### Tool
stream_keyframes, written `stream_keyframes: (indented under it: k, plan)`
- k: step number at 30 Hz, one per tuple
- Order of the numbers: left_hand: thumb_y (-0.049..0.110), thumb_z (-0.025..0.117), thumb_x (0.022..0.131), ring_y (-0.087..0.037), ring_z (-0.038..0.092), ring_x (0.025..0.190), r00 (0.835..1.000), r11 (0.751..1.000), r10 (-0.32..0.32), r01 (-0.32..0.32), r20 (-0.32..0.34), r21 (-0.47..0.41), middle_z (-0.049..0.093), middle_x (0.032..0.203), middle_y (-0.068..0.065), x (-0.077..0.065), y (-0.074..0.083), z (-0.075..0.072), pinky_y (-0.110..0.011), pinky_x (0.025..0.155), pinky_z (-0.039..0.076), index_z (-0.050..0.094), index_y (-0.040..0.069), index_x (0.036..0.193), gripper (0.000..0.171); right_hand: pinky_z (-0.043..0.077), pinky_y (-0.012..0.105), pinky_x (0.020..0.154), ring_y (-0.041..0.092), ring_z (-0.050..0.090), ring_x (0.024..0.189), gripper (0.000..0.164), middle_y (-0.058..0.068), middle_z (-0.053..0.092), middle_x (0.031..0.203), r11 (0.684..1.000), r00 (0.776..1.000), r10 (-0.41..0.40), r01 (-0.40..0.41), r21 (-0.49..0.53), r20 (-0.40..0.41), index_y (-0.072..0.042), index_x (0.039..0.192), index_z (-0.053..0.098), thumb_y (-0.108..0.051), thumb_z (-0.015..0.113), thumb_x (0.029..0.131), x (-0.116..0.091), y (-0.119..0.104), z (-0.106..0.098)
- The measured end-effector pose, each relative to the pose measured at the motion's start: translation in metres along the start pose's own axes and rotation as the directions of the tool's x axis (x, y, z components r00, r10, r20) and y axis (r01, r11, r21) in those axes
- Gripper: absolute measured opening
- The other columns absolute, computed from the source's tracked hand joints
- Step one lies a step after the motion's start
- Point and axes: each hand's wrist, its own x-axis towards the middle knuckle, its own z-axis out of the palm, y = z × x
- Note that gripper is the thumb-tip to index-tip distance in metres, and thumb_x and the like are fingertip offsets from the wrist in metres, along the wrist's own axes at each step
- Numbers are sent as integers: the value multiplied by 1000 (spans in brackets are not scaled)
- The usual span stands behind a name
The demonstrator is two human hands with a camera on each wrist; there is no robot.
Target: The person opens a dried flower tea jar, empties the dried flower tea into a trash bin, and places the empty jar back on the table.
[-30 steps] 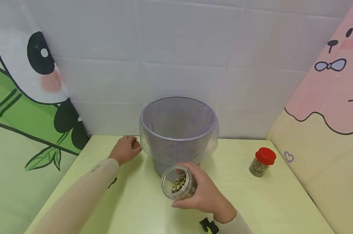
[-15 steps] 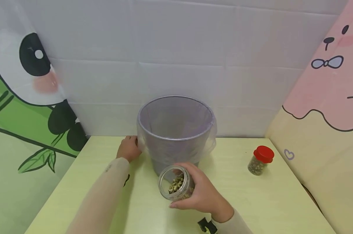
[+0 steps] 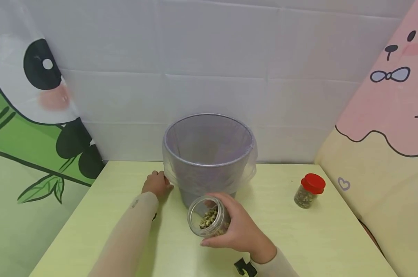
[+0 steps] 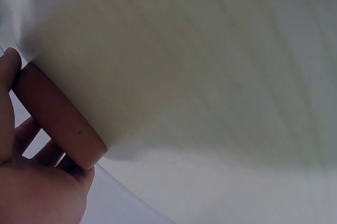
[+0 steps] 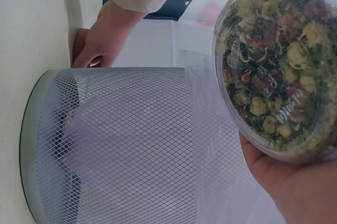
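Note:
My right hand (image 3: 234,225) grips a clear glass jar (image 3: 191,221) in front of the bin, tilted with its open mouth toward the lower left in the head view. Dried flower buds (image 3: 209,218) lie inside; through the jar's base (image 5: 274,71) in the right wrist view they mix with dark and reddish bits. Left of the bin, my left hand (image 3: 156,184) is low at the table. It holds a flat, round, reddish-brown piece like a jar lid (image 4: 58,119), its edge against the table surface. The head view mostly hides that piece behind the hand.
A grey mesh waste bin (image 3: 209,181) lined with a thin clear bag stands at the back middle of the pale yellow table (image 3: 281,238). Toward the right stands a second jar (image 3: 303,197) under a red cover (image 3: 313,183). A white wall sheet (image 3: 215,57) rises behind.
My left hand has shifted right along the bin's left side, then slightly nearer to me. My right hand and the tilted jar have stayed nearly still.

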Motion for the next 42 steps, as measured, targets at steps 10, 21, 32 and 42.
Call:
stream_keyframes:
  k: [10, 21, 32, 42]
  plan:
    - [46, 71, 90, -50, 54, 115, 1000, 1000, 16, -16, -5, -14, 55, 126, -31, -5, -8, -3, -62, 95, 47, 50, -9, 138, 77, 49, 40, 101, 25, 58, 120, 94, 9, 62, 133, 1000, 1000, 13, -13, -3, -3, -18, 144, 53, -23, 101, 63, 1, 0, -1]
    - [42, 74, 92, -52, 50, 125, 998, 998, 63, -63, 18, -3, 51, 137, -33, -14, 2, -27, -60, 105, 41, 47, -10, 143, 77, 49, 39, 102, 26, 58, 121, 95, 9, 62, 133, 1000, 1000, 23, -23, 8, -4, -19, 145, 53, -24, 102, 63, 1, 1, 1]
    - [34, 64, 97, -51, 44, 131, 991, 992, 127, -126, 45, -9, 49, 141, -31, -11, 12, -62, -59, 109, 38, 46, -10, 144, 67, 50, 40, 101, 25, 59, 120, 94, 8, 62, 133, 1000, 1000, 20, -20, -4, -2, -18, 144, 53, -23, 101, 63, 0, 2, 0]
    - [28, 62, 100, -48, 50, 129, 965, 946, 255, -262, 60, 190, 54, 139, -29, -15, 18, -108, -59, 108, 40, 51, -10, 140, 56, 49, 40, 102, 24, 58, 121, 95, 7, 61, 134, 999, 999, 33, -33, 0, -1, -19, 144, 54, -25, 102, 62, 1, 1, 1]
